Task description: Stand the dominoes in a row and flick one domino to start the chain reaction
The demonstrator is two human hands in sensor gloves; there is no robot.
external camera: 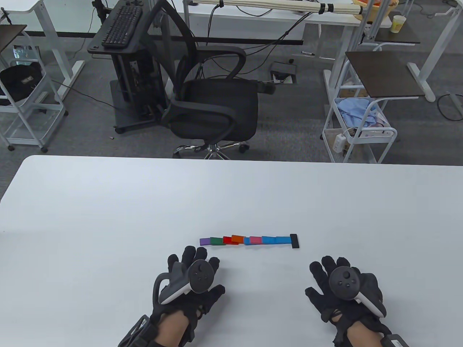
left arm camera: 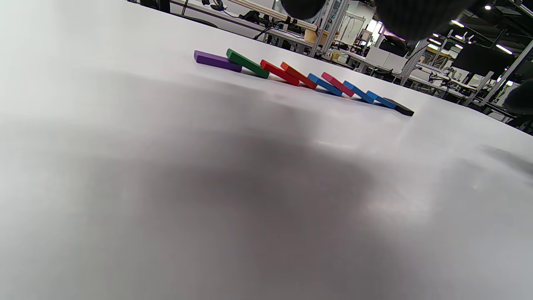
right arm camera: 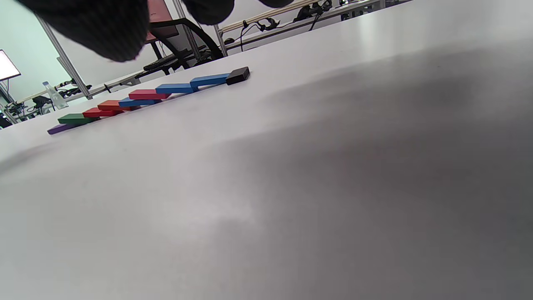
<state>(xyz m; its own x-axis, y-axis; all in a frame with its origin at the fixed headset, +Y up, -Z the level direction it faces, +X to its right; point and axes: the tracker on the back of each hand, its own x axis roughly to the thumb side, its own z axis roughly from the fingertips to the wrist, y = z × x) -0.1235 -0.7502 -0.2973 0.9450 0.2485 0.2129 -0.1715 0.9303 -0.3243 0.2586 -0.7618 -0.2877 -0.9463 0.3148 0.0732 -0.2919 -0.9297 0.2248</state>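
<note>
Several coloured dominoes [external camera: 249, 240] lie toppled in a row on the white table [external camera: 108, 217], each leaning on its neighbour. The purple domino [external camera: 204, 241] lies flat at the left end and the black domino [external camera: 295, 241] at the right end. The wrist views show the same fallen row, from the purple domino [left arm camera: 216, 61] to the black domino [left arm camera: 399, 107], and from the purple domino [right arm camera: 60, 128] to the black domino [right arm camera: 238, 75]. My left hand [external camera: 193, 265] rests near the table's front edge, just below the row's left end, fingers relaxed, holding nothing. My right hand [external camera: 334, 269] lies lower right of the black domino, empty too.
Beyond the table's far edge stand a black office chair [external camera: 213, 105], a black stand with a keyboard [external camera: 121, 25], and white wire carts [external camera: 358, 130].
</note>
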